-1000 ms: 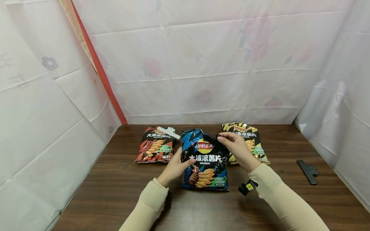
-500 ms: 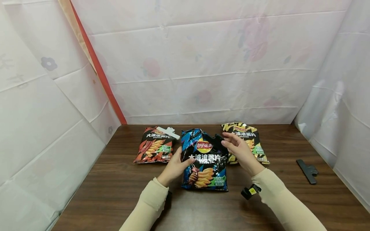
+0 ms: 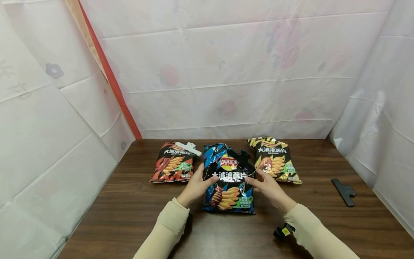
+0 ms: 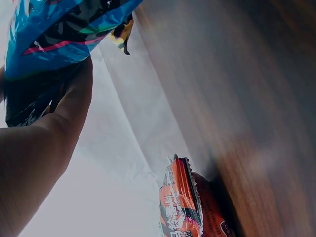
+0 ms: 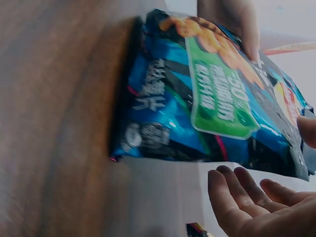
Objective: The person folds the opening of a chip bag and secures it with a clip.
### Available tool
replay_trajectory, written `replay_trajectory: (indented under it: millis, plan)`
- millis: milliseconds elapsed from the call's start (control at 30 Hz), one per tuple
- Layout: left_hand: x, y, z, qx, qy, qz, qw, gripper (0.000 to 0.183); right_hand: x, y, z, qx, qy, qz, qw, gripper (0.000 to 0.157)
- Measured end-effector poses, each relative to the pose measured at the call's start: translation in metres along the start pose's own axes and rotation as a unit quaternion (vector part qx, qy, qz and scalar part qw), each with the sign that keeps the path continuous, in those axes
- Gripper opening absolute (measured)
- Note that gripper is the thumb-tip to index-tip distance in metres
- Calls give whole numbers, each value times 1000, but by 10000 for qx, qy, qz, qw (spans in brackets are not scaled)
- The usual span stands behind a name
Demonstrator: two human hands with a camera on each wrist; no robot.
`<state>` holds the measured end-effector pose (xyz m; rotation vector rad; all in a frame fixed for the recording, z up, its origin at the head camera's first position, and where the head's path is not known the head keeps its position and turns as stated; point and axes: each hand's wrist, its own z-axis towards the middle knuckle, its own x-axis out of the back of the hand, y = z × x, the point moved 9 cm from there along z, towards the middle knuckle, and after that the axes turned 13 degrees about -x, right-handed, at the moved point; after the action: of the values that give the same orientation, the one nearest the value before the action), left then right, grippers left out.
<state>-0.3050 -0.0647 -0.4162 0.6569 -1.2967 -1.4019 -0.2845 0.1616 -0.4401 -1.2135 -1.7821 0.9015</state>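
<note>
A blue and black bag of potato chips stands tilted in the middle of the table. Its folded top right corner carries a black bag clip. My left hand grips the bag's left side, thumb on the front and fingers hidden behind. At the opposite edge is my right hand, its thumb overlapping the front of the bag. In the right wrist view the other fingers are loosely bent beside the edge, with a gap to the bag.
A red chip bag with a white clip lies at the back left. The yellow and black chip bag is at the back right. Another black clip rests near the table's right edge. White curtains enclose the table.
My right hand has let go of the clip at the bag's top corner and moved down to the bag's right edge. The left hand keeps its hold.
</note>
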Motion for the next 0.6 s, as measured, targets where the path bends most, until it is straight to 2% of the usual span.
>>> replay_trajectory:
  millis: [133, 200, 333, 433, 600]
  plan:
    - [0, -1, 1, 10, 13, -51, 10000, 73, -7, 5, -1, -88, -68, -148, 9998, 90]
    - [0, -1, 2, -4, 28, -34, 10000, 73, -9, 6, -1, -29, -143, -95, 9998, 85]
    - [1, -2, 3, 22, 58, 44, 10000, 73, -11, 5, 1, 181, -204, 130, 9995, 61]
    - [1, -5, 5, 57, 46, 105, 9999, 73, -11, 4, 3, 294, -181, 218, 9992, 54]
    - [0, -11, 9, 142, -6, 177, 9997, 74, -10, 6, 8, 345, -133, 280, 9989, 60]
